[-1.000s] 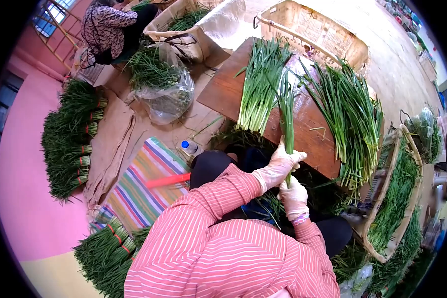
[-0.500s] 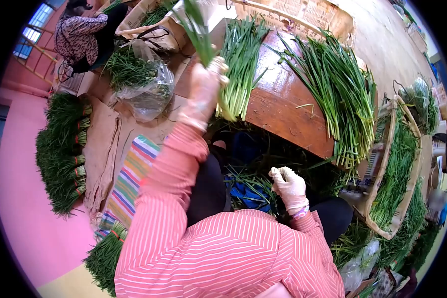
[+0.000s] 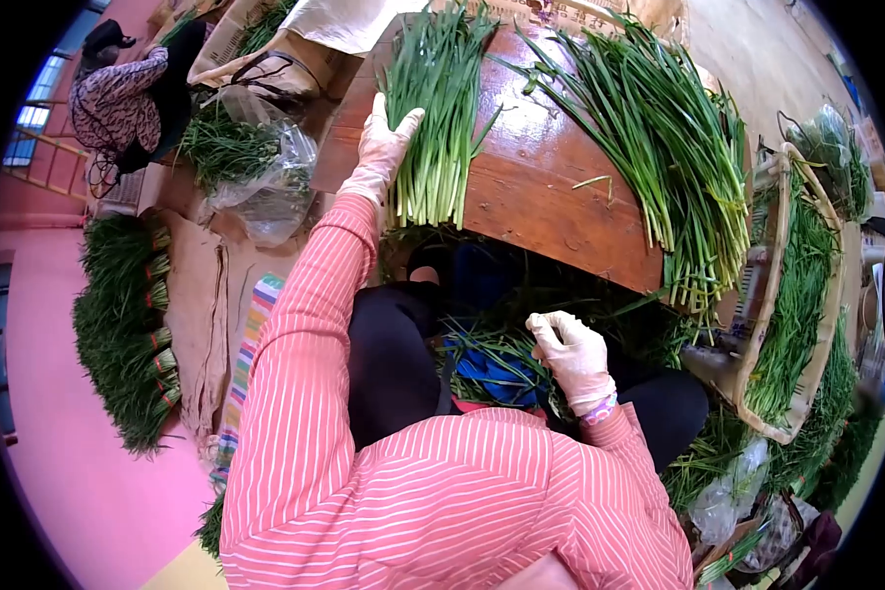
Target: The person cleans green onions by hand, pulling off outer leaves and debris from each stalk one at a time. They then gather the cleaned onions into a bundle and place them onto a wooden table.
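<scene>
Left hand (image 3: 383, 152): down from mid-air, now spread against the left pile of greens (image 3: 437, 118)!
Right hand (image 3: 572, 359): has let go, now well apart from the left.

Between the left chive pile (image 3: 438, 123) and the right chive pile (image 3: 669, 157), I see the wooden tabletop (image 3: 551, 228) lying open from its near edge; a hand could slide in there over one stray blade (image 3: 592, 183). Toward the far edge, leaves of the right chive pile lean in and narrow that lane. Its stems jut past the near right corner, and the left hand (image 3: 383, 149) blocks the left edge.
</scene>
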A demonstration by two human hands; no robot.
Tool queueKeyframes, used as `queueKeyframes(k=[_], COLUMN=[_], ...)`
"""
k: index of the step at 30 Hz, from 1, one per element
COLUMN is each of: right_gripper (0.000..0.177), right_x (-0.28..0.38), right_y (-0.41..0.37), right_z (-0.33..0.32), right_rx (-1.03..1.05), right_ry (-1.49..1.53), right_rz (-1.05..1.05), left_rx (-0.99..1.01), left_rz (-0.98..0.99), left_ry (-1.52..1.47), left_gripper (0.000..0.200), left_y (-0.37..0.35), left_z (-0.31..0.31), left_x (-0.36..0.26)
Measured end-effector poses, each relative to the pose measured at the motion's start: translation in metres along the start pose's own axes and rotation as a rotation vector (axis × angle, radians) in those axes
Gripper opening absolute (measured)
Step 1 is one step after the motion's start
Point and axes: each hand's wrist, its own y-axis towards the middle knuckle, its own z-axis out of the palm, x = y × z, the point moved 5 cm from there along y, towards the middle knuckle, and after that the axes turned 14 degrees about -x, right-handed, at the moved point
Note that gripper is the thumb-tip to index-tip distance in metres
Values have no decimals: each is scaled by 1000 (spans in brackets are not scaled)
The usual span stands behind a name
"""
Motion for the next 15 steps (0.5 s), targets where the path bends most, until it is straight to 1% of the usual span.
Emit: queueKeyframes(k=[2, 3, 4, 5, 6, 7, 8, 9, 10, 11, 12, 13, 14, 15], right_gripper=[25, 27, 27, 27, 27, 24, 23, 21, 21, 20, 22, 20, 18, 16], right_x=[4, 3, 4, 7, 9, 8, 5, 6, 9, 13, 13, 16, 21, 20], right_y=[0, 0, 0, 0, 0, 0, 1, 2, 6, 11, 20, 30, 40, 52], right_z=[1, 2, 2, 2, 2, 0, -1, -8, -15, -27, -39, -55, -71, -83], right_rx=[22, 11, 2, 13, 18, 36, -36, -82, -126, -242, -358, -474, -588, -640], right_ry=[-35, -37, -39, -49, -61, -109, -148, -106, -65, 15, -6, -63, -118, -208], right_rz=[-47, -70, -61, -95, -125, -149, -296, -282, -272, -325, -440, -481, -523, -521], left_rx=[151, 190, 215, 250, 292, 295, 273, 263, 339, 134, 45, -12, -21, -61], left_rz=[-61, -16, -48, -128, -205, -173, -85, -33, -42, 45, 121, 144, 138, 184], left_ry=[-205, -262, -358, -403, -449, -440, -402, -407, -453, -268, -90, -48, -2, 32], left_gripper=[85, 88, 86, 86, 85, 83, 81, 79, 78, 80, 82, 83, 82, 78], left_y=[-9, -8, -9, -14, -24, -19, -15, -14, -21, -6, 9, 13, 12, 8], left_z=[3, 8, 13, 13, 4, 9, 13, 14, 4, 9, 11, 9, 1, -6], left_x=[-23, -33, -40, -40, -61, -54, -45, -43, -61, -30, -7, 4, -1, -11])
